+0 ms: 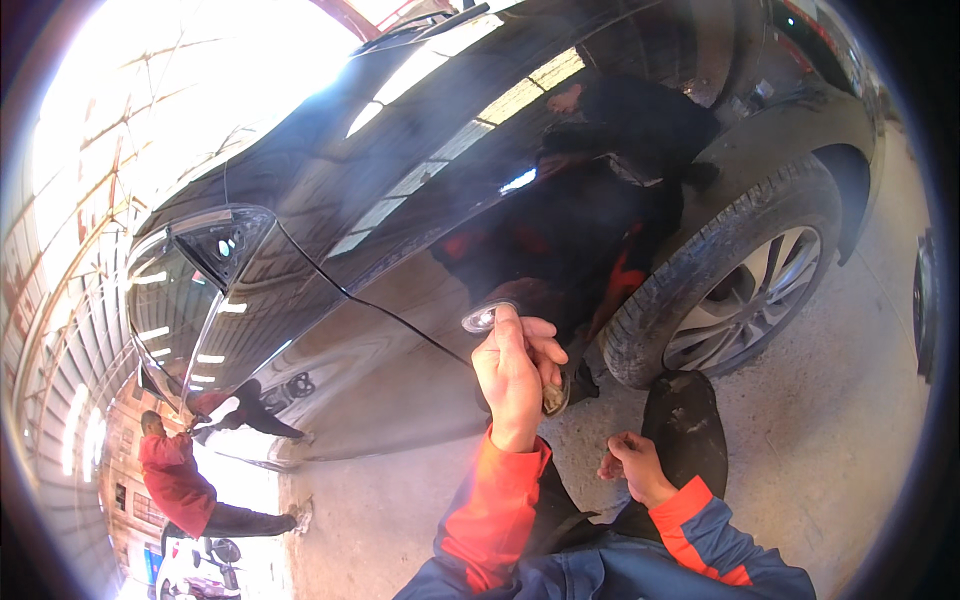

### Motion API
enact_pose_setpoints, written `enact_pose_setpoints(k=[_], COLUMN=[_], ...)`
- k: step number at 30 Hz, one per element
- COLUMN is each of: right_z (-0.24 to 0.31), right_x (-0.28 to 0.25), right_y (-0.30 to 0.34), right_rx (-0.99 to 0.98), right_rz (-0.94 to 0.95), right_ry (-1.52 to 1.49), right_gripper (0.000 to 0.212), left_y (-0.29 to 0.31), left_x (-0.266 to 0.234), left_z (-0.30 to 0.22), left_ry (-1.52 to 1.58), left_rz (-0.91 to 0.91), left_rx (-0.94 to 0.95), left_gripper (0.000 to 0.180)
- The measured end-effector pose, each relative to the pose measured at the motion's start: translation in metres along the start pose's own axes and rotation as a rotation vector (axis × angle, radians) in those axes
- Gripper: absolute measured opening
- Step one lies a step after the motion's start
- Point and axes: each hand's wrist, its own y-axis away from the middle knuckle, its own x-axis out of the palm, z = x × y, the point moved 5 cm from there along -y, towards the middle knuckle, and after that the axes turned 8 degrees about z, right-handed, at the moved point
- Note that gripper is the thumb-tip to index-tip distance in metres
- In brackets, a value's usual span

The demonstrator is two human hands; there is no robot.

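Low on the glossy black front fender [420, 330], between the wheel and the door seam, is a small oval side lamp [482, 318] with a clear, shiny lens. My left hand [515, 375] grips its edge, thumb on top and fingers curled. Whether the lamp sits in the fender or is loose from it I cannot tell. My right hand [638, 468] hangs by my knee, its fingers curled in; the inside of that hand is hidden.
The front wheel [735, 290] stands right of my left hand, and my knee [685, 425] is just below it. Another dark tyre [924, 310] shows at the right rim. At lower left a person in red [180, 470] stands by the car's door, near a scooter [215, 570].
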Motion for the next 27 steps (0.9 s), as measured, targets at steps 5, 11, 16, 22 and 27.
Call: enact_pose_setpoints(k=[5, 11, 16, 22, 27], right_z=[-0.003, -0.004, -0.001, -0.006, -0.011], right_x=[-0.003, -0.004, -0.001, -0.006, -0.009], right_y=[-0.002, -0.002, -0.001, -0.003, -0.008], right_rx=[0.009, 0.010, 0.005, -0.007, 0.028], right_rz=[-0.011, -0.016, -0.004, -0.008, -0.047], right_ry=[0.023, 0.007, 0.020, 0.010, 0.086], right_gripper=[0.016, 0.017, 0.017, 0.015, 0.015], left_y=[0.002, 0.002, 0.005, 0.003, 0.001], left_x=[-0.002, -0.002, -0.002, -0.010, -0.011], left_z=[-0.001, 0.000, -0.005, -0.009, -0.006], left_ry=[0.090, 0.174, 0.099, -0.045, 0.093], left_rz=[-0.005, 0.014, 0.039, 0.151, 0.186], left_rx=[-0.059, -0.071, -0.087, -0.096, -0.105], left_gripper=[0.055, 0.054, 0.053, 0.052, 0.052])
